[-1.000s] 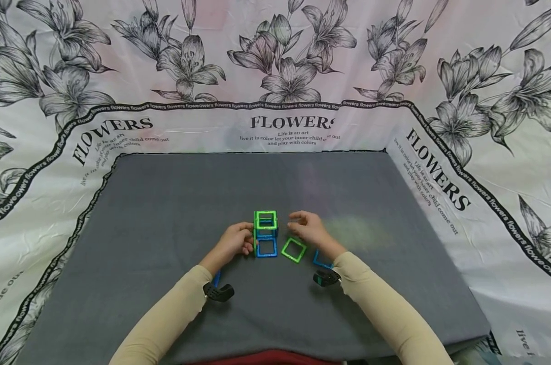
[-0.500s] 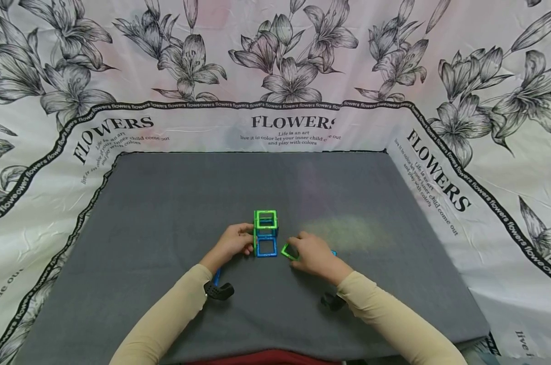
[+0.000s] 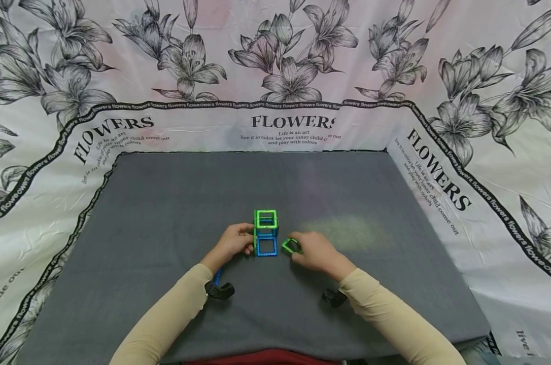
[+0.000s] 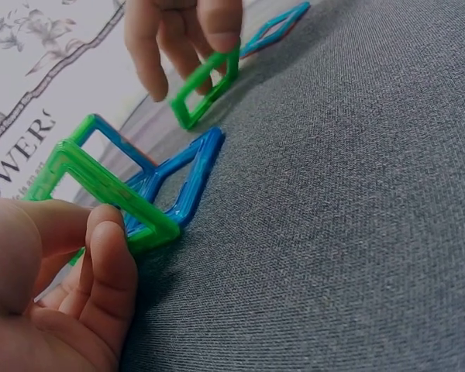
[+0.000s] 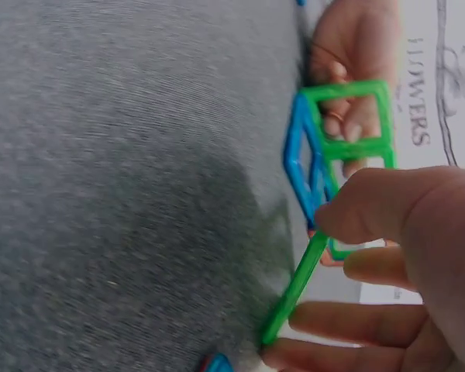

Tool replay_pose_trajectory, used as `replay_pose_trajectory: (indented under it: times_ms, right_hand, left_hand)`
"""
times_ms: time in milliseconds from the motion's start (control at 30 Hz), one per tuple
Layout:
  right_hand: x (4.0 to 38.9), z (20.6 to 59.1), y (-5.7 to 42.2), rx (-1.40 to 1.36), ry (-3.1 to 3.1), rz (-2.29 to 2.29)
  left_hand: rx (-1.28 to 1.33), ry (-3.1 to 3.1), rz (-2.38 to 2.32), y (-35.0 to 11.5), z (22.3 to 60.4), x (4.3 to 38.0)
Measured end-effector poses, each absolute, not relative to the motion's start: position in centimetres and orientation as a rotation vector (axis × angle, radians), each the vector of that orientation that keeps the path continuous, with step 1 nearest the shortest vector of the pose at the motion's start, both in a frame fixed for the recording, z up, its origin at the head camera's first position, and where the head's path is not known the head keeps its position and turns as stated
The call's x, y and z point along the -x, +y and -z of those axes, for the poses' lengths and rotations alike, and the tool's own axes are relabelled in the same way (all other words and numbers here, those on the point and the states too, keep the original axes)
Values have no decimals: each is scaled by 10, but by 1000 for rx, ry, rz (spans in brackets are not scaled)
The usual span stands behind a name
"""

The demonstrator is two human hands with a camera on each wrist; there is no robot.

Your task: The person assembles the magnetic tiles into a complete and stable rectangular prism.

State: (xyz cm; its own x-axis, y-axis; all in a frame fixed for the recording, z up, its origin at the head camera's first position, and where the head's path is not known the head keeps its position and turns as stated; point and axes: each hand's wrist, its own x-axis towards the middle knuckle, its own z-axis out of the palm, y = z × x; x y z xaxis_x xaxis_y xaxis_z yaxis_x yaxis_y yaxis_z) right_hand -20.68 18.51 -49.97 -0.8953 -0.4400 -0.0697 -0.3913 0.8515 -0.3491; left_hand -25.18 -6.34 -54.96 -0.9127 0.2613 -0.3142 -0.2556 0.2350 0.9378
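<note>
Near the middle of the table stands a small structure of green and blue square magnetic tiles, with a green tile (image 3: 266, 211) on top and a blue tile (image 3: 267, 255) lying flat at its front. My left hand (image 3: 232, 241) is at its left side, thumb and fingertips pinching an upright green tile (image 4: 116, 190). To the right of the structure, my right hand (image 3: 318, 253) holds a separate green tile (image 5: 294, 288) between thumb and fingers. That tile is tilted, with its lower edge close to the cloth.
A loose blue tile (image 4: 285, 29) lies beyond my right hand in the left wrist view. Another blue piece (image 3: 217, 277) shows beside my left wrist. Grey cloth (image 3: 188, 187) covers the table, and a flower-printed sheet (image 3: 202, 126) surrounds its back and sides.
My right hand has come down toward me from beside the structure, taken hold of the loose green tile and tilted it up. The left hand stays at the structure.
</note>
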Motion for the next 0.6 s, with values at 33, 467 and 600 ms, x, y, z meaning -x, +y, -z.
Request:
replay_pose_trajectory:
  times_ms: [33,467,600]
  right_hand:
    - [208,499,186,635,2866,540]
    - [226,500,196,192,2623,1181]
    - [234,504,201,-10,2378,1453]
  left_hand:
    - [-6,2108,-1722,-63,550,252]
    - [-5,2152,-1733,-63,553,251]
    - [-13,2174,-1719,-63,554,250]
